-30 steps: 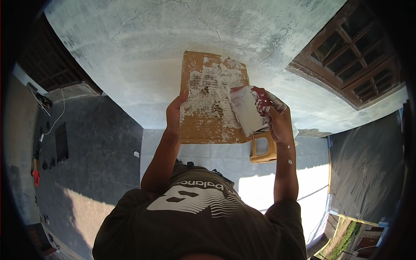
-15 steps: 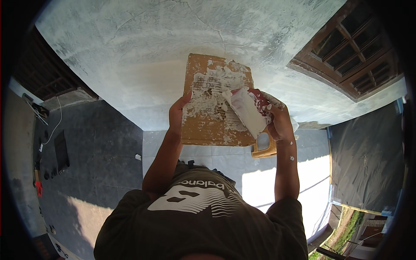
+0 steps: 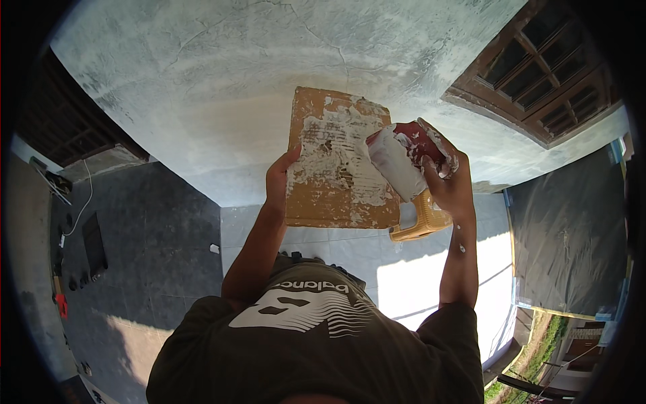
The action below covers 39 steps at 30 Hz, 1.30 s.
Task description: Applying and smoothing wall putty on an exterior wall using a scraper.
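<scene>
My left hand [image 3: 278, 178] grips the left edge of a brown cardboard sheet [image 3: 313, 213], holding it up in front of the wall. White putty [image 3: 346, 135] is smeared in ridges over the middle of the sheet. My right hand [image 3: 452, 183] is closed round a red putty spreader [image 3: 418, 138], beside the sheet's right edge. A thick band of white putty covers the spreader's left-hand edge. Flecks of putty stick to my right fingers and forearm. My left fingers behind the sheet are hidden.
Ahead stands a grey-white plastered wall [image 3: 235, 114] with a few cracks. A brown-framed window [image 3: 538, 67] is at right, another [image 3: 74, 111] at left. A yellow plastic stool [image 3: 424, 219] stands beyond my right arm. Dark sheeting [image 3: 565, 236] hangs at right.
My right hand has moved right, carrying the putty-laden spreader off the cardboard and turning it slightly. The cardboard has barely shifted in my left hand.
</scene>
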{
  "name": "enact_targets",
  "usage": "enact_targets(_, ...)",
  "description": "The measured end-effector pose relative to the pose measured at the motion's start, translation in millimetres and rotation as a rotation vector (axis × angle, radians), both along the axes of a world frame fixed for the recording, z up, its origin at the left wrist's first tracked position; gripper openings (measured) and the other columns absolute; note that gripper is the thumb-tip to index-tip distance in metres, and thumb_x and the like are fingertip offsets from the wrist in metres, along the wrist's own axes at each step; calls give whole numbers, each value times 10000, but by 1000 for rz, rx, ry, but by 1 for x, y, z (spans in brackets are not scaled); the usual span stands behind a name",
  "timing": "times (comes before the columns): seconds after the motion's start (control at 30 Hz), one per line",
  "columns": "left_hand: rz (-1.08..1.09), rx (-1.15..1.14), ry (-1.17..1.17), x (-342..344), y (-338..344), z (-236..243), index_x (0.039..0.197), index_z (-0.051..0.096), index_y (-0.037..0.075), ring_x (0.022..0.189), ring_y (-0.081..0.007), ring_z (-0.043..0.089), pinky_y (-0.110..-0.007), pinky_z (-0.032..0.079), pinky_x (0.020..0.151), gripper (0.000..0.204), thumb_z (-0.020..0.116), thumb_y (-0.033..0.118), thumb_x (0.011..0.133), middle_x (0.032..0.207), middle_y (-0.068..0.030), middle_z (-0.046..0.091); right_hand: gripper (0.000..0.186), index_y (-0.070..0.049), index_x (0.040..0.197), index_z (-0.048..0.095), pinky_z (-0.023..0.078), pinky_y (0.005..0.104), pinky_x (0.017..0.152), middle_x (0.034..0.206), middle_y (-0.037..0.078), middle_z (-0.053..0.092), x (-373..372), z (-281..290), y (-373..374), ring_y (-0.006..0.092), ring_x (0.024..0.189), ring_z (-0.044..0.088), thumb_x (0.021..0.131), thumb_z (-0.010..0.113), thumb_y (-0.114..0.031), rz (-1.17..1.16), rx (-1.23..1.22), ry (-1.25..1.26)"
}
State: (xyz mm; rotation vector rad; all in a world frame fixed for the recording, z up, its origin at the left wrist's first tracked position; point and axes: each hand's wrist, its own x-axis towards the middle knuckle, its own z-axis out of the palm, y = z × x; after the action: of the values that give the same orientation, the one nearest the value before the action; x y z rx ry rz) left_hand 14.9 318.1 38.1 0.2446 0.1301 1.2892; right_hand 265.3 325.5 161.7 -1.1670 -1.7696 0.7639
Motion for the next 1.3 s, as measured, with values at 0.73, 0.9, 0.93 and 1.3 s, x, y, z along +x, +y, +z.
enact_targets(0.73, -24, 18, -26, -22, -9, 4, 1222, 448, -21, 1002, -279, 570, -393, 462, 880, 424, 451, 250, 895, 1132, -160, 562, 404, 72, 1176, 510, 500, 285, 785, 999, 139, 629, -14, -33, 4, 162, 874, 618, 779, 430, 73, 51, -305, 313)
enact_targets(0.9, -42, -9, -31, -28, -9, 0, 1226, 441, -29, 998, -282, 572, -396, 461, 880, 435, 447, 252, 893, 1134, -167, 559, 422, 119, 1161, 488, 517, 311, 807, 1043, 173, 618, -27, -48, 11, 205, 905, 632, 754, 410, 40, 79, -571, 533)
enact_targets(0.93, -58, -1, -60, -30, -9, 0, 1222, 443, -32, 996, -281, 573, -396, 462, 878, 435, 446, 252, 893, 1131, -169, 559, 422, 119, 1161, 488, 517, 311, 807, 1043, 173, 618, -28, -51, 12, 205, 905, 632, 754, 410, 40, 80, -572, 533)
enact_targets(1.3, -4, -32, -5, -42, -9, -1, 1207, 457, -32, 981, -263, 581, -386, 467, 870, 420, 442, 252, 898, 1113, -158, 572, 403, 105, 1164, 490, 501, 329, 856, 1084, 185, 597, -31, -49, 12, 230, 976, 608, 780, 398, 27, 77, -545, 626)
